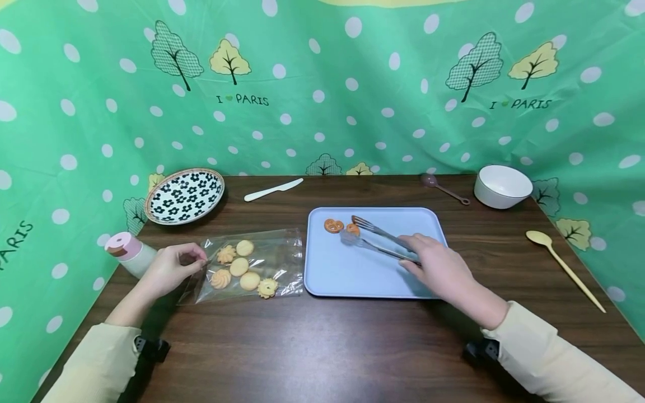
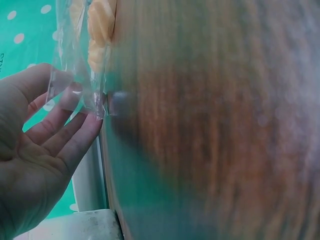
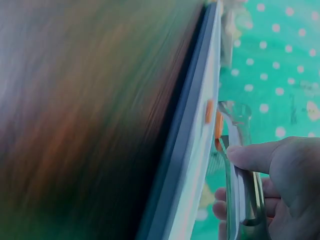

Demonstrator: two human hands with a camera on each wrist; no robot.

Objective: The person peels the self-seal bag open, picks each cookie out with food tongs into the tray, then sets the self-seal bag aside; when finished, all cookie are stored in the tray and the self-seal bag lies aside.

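At the left, my left hand [image 1: 173,267] pinches the open edge of a clear plastic bag [image 1: 282,254], its film lying between thumb and fingers in the left wrist view. Several cookies [image 1: 239,267], round and flower-shaped, lie inside the bag on the table. My right hand [image 1: 443,268] grips metal tongs [image 1: 385,234] over a light blue tray [image 1: 332,274]. The spread tong tips straddle one small pretzel [image 1: 353,229]; whether they touch it I cannot tell. Another pretzel [image 1: 333,225] lies just left of it on the tray.
Behind the bag stand a flower-patterned plate [image 1: 184,197] and a white knife [image 1: 274,190]. A pink-topped bottle [image 1: 132,254] is beside my left hand. At right are a brown spoon [image 1: 445,189], a white bowl [image 1: 503,187] and a gold spoon [image 1: 564,266]. A green curtain closes the back.
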